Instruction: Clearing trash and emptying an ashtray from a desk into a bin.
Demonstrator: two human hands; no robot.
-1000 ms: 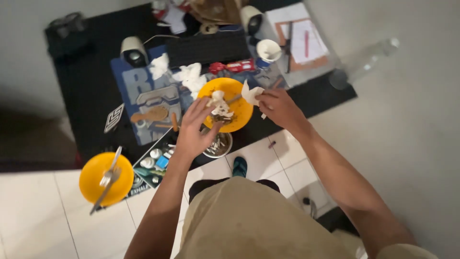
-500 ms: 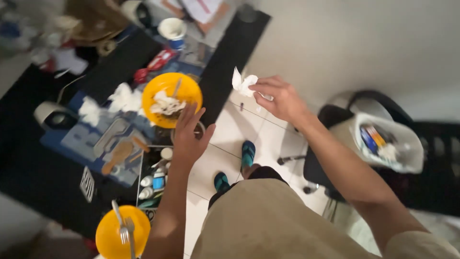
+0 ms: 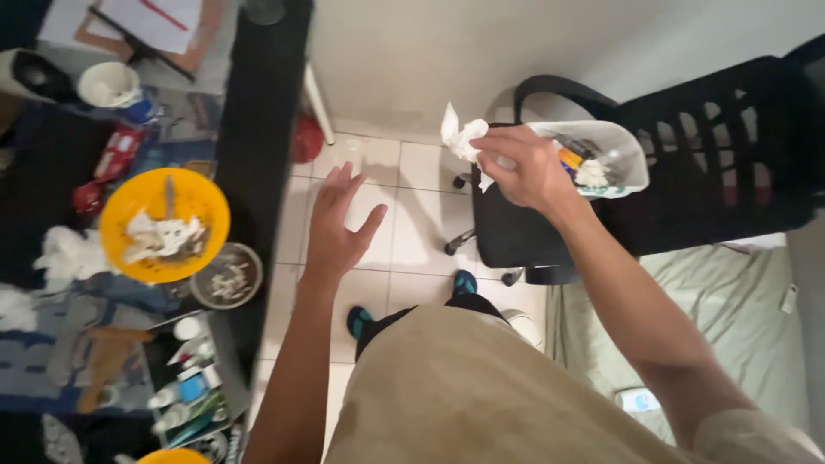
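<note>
Now right hand point(image 3: 524, 167) clamps crumpled white tissue point(image 3: 460, 137), white plastic bin point(image 3: 632, 155) just beyond it; left hand point(image 3: 337, 225) spread, empty.

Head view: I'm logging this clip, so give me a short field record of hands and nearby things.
right hand: grips a crumpled white tissue, beside a white bin
bin: sits on a black chair, holds rubbish
left hand: open, empty, over the tiled floor
table: yellow plate with tissues, small bowl beside it
</note>
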